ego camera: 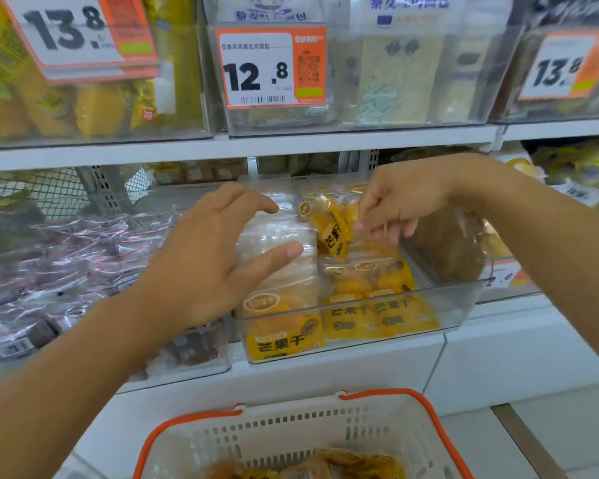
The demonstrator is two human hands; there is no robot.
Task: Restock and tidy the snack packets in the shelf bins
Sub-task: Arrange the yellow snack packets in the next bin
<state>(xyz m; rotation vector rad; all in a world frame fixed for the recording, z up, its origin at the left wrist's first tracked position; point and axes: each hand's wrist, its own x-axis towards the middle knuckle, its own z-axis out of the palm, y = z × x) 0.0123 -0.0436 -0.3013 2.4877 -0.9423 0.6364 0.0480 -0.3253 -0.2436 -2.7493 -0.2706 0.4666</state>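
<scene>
Head view looks down on both my hands over the clear bin on the lower shelf, where the mango packets lie. My left hand sits at the bin's left edge, fingers straight and spread, thumb lying against a clear packet; I judge it is there to steady that stack while the other hand works. My right hand hangs over the bin's back half, fingers curled downward toward a tilted yellow packet; whether they pinch its top film or only touch it, I cannot tell through the blur. That packet stands askew, so I judge it is the one being straightened.

By count: three yellow labels show along the bin's front wall, plus the one tilted packet behind; the rest overlap too much to number. Below, at the near edge of view, one white basket with an orange rim holds more yellow packets, number unclear, probably the stock to be added. Three price tags hang on the upper bins.
</scene>
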